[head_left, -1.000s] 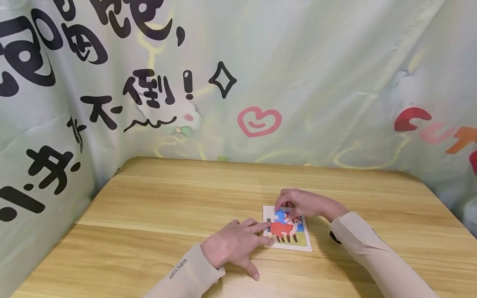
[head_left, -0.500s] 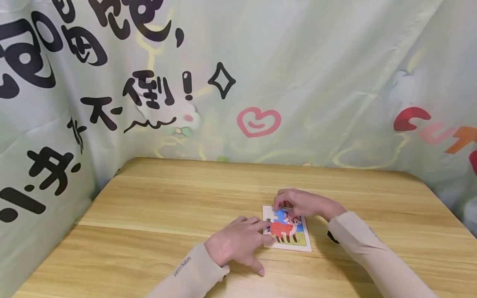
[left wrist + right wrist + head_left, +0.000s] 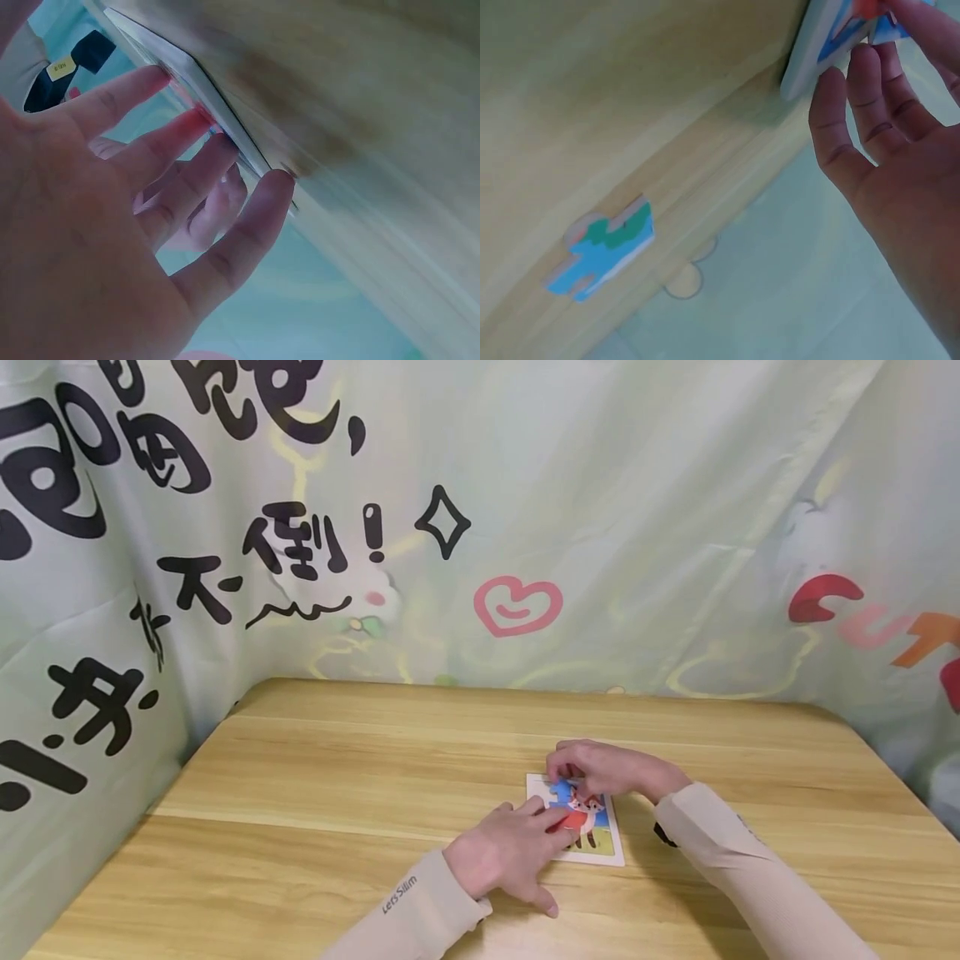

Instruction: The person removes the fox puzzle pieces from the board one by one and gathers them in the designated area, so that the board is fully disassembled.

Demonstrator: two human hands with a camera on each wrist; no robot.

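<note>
A jigsaw puzzle [image 3: 600, 842] with a red fox-like animal lies in a white-edged tray on the table. My right hand [image 3: 611, 768] is at the tray's far edge, its thumb and fingers pinching a blue puzzle piece [image 3: 559, 792] over the picture's upper left. In the right wrist view that piece [image 3: 889, 31] shows partly between the fingertips. With fingers spread and nearly straight, my left hand [image 3: 513, 852] rests on the lower left of the puzzle, hiding part of the animal. The left wrist view has its fingertips touching the picture and the tray's edge.
A loose blue and green puzzle piece [image 3: 604, 251] lies on the wooden table [image 3: 337, 777], apart from the tray, in the right wrist view. A printed curtain [image 3: 637, 527] hangs behind the table and along its left side.
My left hand has slid right, from the tray's left edge further onto the picture, covering more of the animal. The right hand has barely moved and keeps its pinch.
</note>
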